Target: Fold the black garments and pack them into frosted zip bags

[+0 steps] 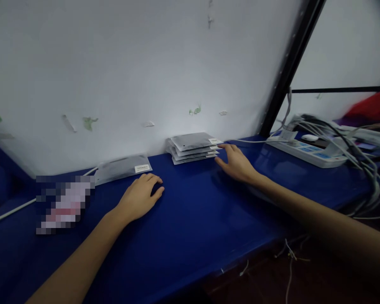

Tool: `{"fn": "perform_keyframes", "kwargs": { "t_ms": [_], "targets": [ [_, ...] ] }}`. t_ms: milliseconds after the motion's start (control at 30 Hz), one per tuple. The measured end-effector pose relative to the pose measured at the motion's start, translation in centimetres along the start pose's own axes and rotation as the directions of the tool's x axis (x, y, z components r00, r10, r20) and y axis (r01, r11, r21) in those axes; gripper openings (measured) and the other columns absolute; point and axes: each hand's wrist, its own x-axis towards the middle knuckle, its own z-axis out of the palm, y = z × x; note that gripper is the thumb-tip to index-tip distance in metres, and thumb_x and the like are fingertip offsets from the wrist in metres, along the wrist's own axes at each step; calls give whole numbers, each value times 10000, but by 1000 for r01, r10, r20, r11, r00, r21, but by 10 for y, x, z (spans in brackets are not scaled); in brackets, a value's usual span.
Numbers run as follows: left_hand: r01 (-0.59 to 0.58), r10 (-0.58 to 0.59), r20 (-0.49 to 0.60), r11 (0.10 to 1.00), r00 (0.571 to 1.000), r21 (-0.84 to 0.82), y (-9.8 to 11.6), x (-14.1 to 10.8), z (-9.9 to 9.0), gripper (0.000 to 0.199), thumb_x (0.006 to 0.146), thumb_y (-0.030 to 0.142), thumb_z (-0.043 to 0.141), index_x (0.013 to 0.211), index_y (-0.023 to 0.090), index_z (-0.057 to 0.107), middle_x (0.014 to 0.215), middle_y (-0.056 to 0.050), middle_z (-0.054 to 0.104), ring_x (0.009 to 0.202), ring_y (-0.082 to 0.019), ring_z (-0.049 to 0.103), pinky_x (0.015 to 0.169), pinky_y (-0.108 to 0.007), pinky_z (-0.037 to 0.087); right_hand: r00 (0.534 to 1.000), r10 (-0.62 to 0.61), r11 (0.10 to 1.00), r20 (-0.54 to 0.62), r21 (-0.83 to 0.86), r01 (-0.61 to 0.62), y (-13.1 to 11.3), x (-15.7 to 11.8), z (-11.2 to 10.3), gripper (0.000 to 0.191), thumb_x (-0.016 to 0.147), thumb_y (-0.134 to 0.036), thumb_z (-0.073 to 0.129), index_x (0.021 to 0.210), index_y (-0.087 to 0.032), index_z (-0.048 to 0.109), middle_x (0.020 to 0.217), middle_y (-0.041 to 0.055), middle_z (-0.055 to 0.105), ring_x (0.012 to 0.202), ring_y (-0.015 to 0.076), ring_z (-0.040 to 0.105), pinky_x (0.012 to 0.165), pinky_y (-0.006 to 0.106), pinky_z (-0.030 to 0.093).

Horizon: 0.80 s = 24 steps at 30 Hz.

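Several flat grey plastic packets [193, 141] with white labels lie in a slightly uneven stack against the wall. At the stack's right edge is my right hand [237, 164], thumb and forefinger apart; whether the fingertips touch the packets is hard to tell. A single grey packet [122, 168], its white label at the right end, lies flat to the left of the stack. Just in front of it my left hand [141, 196] rests low over the blue table [190, 219], palm down, thumb apart from the loosely bent fingers, holding nothing visible.
A white power strip [307, 152] with tangled cables [367, 169] lies at the right, beside a black frame post [293, 63]. A blurred-out pinkish item [68, 202] lies at the left, near a white cable [12, 211]. The white wall [129, 63] rises behind.
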Motion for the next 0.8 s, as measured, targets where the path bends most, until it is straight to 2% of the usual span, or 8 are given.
{"fn": "perform_keyframes", "kwargs": {
  "t_ms": [167, 300, 400, 500, 567, 667, 733, 800],
  "targets": [
    [-32, 32, -8, 999, 999, -16, -2, -1, -1, 297, 952, 364, 432, 1109, 209, 632, 1195, -67, 650, 1142, -251, 568, 999, -426, 446, 989, 107, 994, -105, -14, -109, 10, 35, 26, 516, 865, -301, 493, 1334, -87, 480, 1253, 221, 575, 1185, 360, 520, 980, 514, 431],
    [-32, 32, -16, 999, 999, -25, -1, -2, 1, 267, 945, 346, 451, 1079, 210, 639, 1174, -63, 659, 1132, -258, 573, 978, -436, 457, 979, 70, 996, -190, -43, -79, 14, 37, 30, 387, 873, -265, 473, 1215, -136, 600, 1121, 177, 611, 1082, 344, 538, 920, 512, 453],
    [-33, 32, -26, 999, 999, -37, -1, -2, 2, 260, 942, 348, 460, 1084, 215, 631, 1156, -60, 659, 1130, -265, 574, 970, -442, 459, 977, -43, 998, -209, -52, 32, 1, 28, 18, 293, 881, -272, 493, 1110, -204, 664, 1044, 133, 608, 1044, 327, 532, 921, 514, 441],
    [-7, 1, -89, 998, 996, -64, 3, -1, 0, 275, 946, 349, 457, 1148, 217, 588, 1209, -62, 623, 1147, -254, 566, 972, -424, 465, 949, -264, 965, -173, -37, 261, -30, 15, 6, 227, 890, -281, 521, 1046, -229, 678, 1064, 115, 602, 1038, 297, 532, 936, 483, 436],
    [22, -31, -168, 998, 985, -56, 8, 0, -2, 296, 949, 339, 451, 1189, 206, 561, 1259, -71, 588, 1190, -250, 541, 999, -408, 452, 889, -449, 890, -87, 48, 454, -57, 5, 1, 210, 911, -262, 499, 1033, -218, 664, 1102, 112, 618, 1044, 263, 549, 940, 442, 439],
    [54, -58, -270, 998, 961, -24, 14, -1, -5, 365, 965, 350, 420, 1266, 182, 539, 1341, -89, 549, 1282, -253, 475, 1090, -415, 374, 726, -682, 728, 85, 169, 664, -94, -12, -1, 196, 936, -259, 475, 1012, -203, 648, 1025, 93, 665, 954, 222, 592, 850, 378, 468],
    [49, -49, -232, 999, 971, -7, 15, -1, -3, 442, 980, 395, 386, 1355, 188, 497, 1446, -91, 483, 1352, -259, 411, 1138, -439, 308, 613, -781, 624, 119, 211, 753, -112, -24, -2, 208, 954, -296, 473, 966, -184, 648, 926, 83, 677, 844, 198, 602, 782, 347, 468],
    [28, -28, -117, 1000, 993, 1, 14, -2, 0, 504, 991, 453, 346, 1416, 206, 457, 1518, -84, 415, 1404, -267, 350, 1161, -464, 259, 539, -837, 544, 92, 245, 803, -124, -34, -4, 283, 965, -391, 473, 933, -174, 650, 874, 76, 680, 796, 188, 599, 755, 333, 463]
  ]
}}
